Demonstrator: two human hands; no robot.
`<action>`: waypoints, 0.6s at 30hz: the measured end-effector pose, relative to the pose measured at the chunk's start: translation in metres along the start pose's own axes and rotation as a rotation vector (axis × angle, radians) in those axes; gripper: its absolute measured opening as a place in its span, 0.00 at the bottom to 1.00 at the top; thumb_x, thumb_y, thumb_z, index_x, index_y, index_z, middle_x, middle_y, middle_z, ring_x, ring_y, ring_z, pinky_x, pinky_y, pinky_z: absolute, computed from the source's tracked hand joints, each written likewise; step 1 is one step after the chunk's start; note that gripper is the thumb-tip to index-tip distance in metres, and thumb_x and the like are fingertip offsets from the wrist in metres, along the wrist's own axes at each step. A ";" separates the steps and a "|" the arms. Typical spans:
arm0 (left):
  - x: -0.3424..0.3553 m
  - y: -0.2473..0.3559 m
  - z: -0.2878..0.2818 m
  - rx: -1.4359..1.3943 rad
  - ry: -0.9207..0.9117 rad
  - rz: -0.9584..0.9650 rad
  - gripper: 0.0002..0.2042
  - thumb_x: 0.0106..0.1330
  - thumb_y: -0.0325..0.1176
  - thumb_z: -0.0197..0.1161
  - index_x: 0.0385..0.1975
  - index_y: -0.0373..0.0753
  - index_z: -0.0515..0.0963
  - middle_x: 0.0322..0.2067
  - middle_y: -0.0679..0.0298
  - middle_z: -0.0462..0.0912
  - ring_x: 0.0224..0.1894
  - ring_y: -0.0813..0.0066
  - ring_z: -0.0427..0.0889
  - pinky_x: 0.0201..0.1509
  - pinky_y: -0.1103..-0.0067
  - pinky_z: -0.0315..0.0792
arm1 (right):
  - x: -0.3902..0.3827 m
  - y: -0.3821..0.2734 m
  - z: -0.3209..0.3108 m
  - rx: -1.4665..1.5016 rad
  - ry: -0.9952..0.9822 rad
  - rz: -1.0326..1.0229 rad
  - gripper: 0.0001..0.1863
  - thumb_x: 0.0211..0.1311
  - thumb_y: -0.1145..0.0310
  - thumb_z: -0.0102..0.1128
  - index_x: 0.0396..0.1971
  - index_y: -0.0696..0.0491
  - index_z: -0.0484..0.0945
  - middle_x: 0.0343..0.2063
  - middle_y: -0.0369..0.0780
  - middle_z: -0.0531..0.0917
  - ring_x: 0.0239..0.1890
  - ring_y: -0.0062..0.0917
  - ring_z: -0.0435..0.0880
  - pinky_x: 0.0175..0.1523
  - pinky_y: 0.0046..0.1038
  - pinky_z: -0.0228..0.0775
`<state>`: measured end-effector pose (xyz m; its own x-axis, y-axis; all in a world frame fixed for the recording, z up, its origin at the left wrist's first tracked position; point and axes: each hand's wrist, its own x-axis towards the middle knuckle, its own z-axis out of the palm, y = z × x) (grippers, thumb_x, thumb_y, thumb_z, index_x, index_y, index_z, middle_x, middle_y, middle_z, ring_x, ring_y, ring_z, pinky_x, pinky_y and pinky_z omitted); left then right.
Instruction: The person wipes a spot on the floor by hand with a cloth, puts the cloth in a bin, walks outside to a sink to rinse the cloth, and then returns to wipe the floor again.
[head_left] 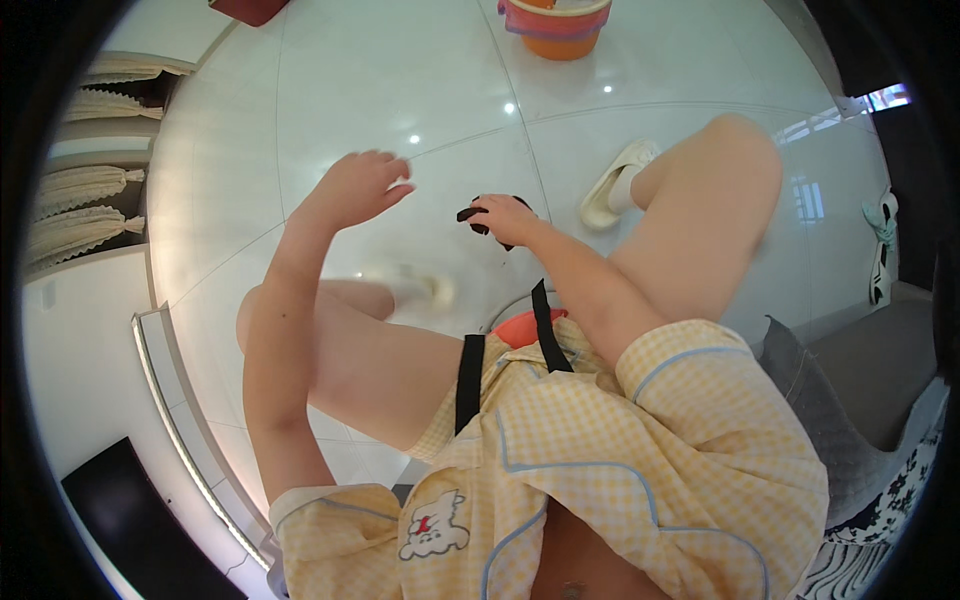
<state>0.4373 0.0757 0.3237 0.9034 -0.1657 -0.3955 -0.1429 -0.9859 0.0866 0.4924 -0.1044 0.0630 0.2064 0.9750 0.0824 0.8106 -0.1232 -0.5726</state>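
My left hand (365,188) is raised over the pale tiled floor, a little blurred. Its thumb stands apart from the bent fingers, and nothing shows in it. To the right of it, my right hand (503,217) is closed around a small black thing (474,220). Black parts stick out on both sides of the fingers; its kind is hidden by the hand. Below, a red rounded thing (522,329) shows between my thighs, partly covered by the yellow checked clothing. Two black straps (469,385) hang down in front of it.
An orange bucket (560,45) with a pink rim stands at the far side. A dark red object (248,10) is cut off at the far left. Shelves with cream ruffled items (85,225) line the left. A grey sofa (870,370) is on the right, near my white shoe (612,190).
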 end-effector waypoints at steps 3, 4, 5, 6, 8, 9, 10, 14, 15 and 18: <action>0.025 0.021 -0.005 -0.002 0.146 0.095 0.07 0.59 0.36 0.54 0.30 0.40 0.72 0.27 0.63 0.76 0.31 0.64 0.74 0.34 0.71 0.68 | -0.003 0.005 0.013 -0.002 0.002 0.018 0.16 0.46 0.78 0.50 0.37 0.46 0.75 0.47 0.36 0.71 0.53 0.29 0.66 0.55 0.30 0.59; 0.032 0.022 -0.003 0.024 0.160 0.134 0.08 0.59 0.37 0.53 0.30 0.40 0.73 0.27 0.63 0.76 0.32 0.64 0.74 0.35 0.72 0.68 | -0.005 0.006 0.018 -0.006 0.034 0.029 0.16 0.47 0.78 0.50 0.37 0.46 0.75 0.48 0.37 0.70 0.54 0.30 0.65 0.56 0.30 0.58; 0.039 0.020 0.001 0.055 0.174 0.175 0.09 0.60 0.39 0.52 0.30 0.40 0.73 0.26 0.63 0.76 0.33 0.65 0.75 0.35 0.72 0.69 | -0.007 0.010 0.025 -0.002 0.027 0.008 0.15 0.48 0.77 0.50 0.37 0.46 0.74 0.48 0.37 0.70 0.54 0.30 0.64 0.56 0.31 0.57; 0.046 0.017 0.007 0.046 0.165 0.182 0.09 0.60 0.39 0.52 0.30 0.40 0.73 0.26 0.63 0.76 0.33 0.65 0.75 0.35 0.72 0.69 | -0.012 0.013 0.031 0.005 0.021 0.018 0.15 0.48 0.77 0.50 0.37 0.46 0.74 0.48 0.37 0.70 0.54 0.30 0.64 0.56 0.31 0.57; 0.062 0.007 0.015 -0.037 0.019 0.123 0.09 0.59 0.38 0.53 0.31 0.39 0.73 0.28 0.63 0.76 0.32 0.64 0.74 0.35 0.72 0.68 | -0.026 0.020 0.040 -0.054 -0.056 -0.096 0.13 0.49 0.75 0.50 0.36 0.47 0.74 0.48 0.37 0.70 0.54 0.31 0.65 0.54 0.32 0.59; 0.067 -0.002 0.019 -0.039 0.015 0.130 0.09 0.59 0.38 0.53 0.31 0.39 0.73 0.28 0.63 0.76 0.32 0.64 0.74 0.35 0.72 0.68 | -0.028 0.023 0.042 -0.074 -0.143 -0.203 0.11 0.50 0.72 0.50 0.36 0.48 0.73 0.47 0.37 0.70 0.52 0.33 0.66 0.52 0.33 0.60; 0.072 -0.011 0.022 -0.063 -0.024 0.106 0.10 0.59 0.39 0.53 0.31 0.39 0.73 0.28 0.63 0.76 0.32 0.65 0.74 0.36 0.72 0.68 | -0.028 0.019 0.049 0.013 -0.249 -0.245 0.11 0.50 0.71 0.50 0.35 0.48 0.73 0.47 0.38 0.70 0.52 0.34 0.66 0.51 0.34 0.60; 0.100 -0.006 0.012 0.142 -0.017 0.028 0.11 0.58 0.41 0.53 0.33 0.41 0.74 0.28 0.62 0.76 0.33 0.65 0.75 0.37 0.72 0.69 | -0.062 0.032 0.092 0.111 -0.304 -0.743 0.14 0.54 0.65 0.45 0.41 0.51 0.71 0.47 0.44 0.70 0.55 0.40 0.64 0.54 0.41 0.58; 0.106 -0.001 0.011 0.156 0.063 0.121 0.12 0.57 0.42 0.54 0.32 0.40 0.74 0.29 0.61 0.76 0.35 0.65 0.75 0.36 0.72 0.70 | -0.075 0.040 0.105 0.143 -0.324 -0.800 0.15 0.55 0.65 0.44 0.42 0.51 0.70 0.49 0.44 0.69 0.56 0.41 0.63 0.55 0.42 0.56; 0.099 0.024 0.028 0.181 -0.143 0.127 0.10 0.56 0.39 0.54 0.32 0.42 0.75 0.32 0.63 0.76 0.40 0.69 0.74 0.42 0.71 0.66 | -0.108 0.055 0.132 0.161 -0.268 -0.926 0.17 0.56 0.65 0.42 0.46 0.49 0.70 0.51 0.44 0.67 0.57 0.40 0.61 0.57 0.43 0.54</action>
<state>0.5120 0.0347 0.2609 0.8092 -0.2767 -0.5183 -0.3329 -0.9428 -0.0164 0.4424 -0.1921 -0.0854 -0.6219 0.6853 0.3788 0.5007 0.7200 -0.4806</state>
